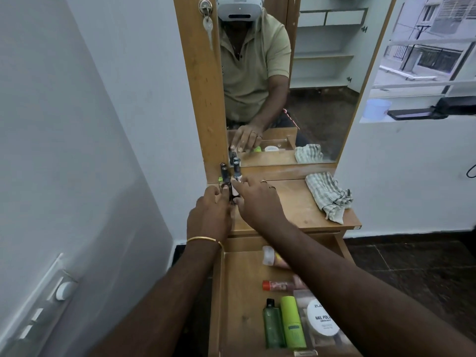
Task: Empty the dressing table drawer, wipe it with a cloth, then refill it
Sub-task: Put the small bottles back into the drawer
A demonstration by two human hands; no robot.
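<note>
Both hands were up at the back left corner of the counter [296, 202], right against the mirror [283, 73], busy with a little cluster of small bottles [233, 180] standing upright there. The left hand [210, 215] had its fingers curled round a dark-capped bottle at the front of the bunch, so that grip was closed on it. The right hand [257, 202] was reaching in from the other side with its fingers fairly straight, fingertips touching a pale pinkish bottle in the same cluster; I couldn't tell if it was actually pinching it or only touching.

The drawer [239, 292] was pulled out under the counter, toward the camera, and it wasn't empty. Lying in it were a dark green bottle [273, 325] and a lime green tube [292, 323] side by side, a white round tub [322, 320] labelled nail polish something just right of them, an orange-capped tube [277, 285] further back, and a white-capped item [269, 255] near the back, partly hidden by the right forearm.

The checked cloth [328, 197] was crumpled on the right side of the counter, well apart from the hands. A key [208, 27] hung from a lock on the mirror's wooden frame.
</note>
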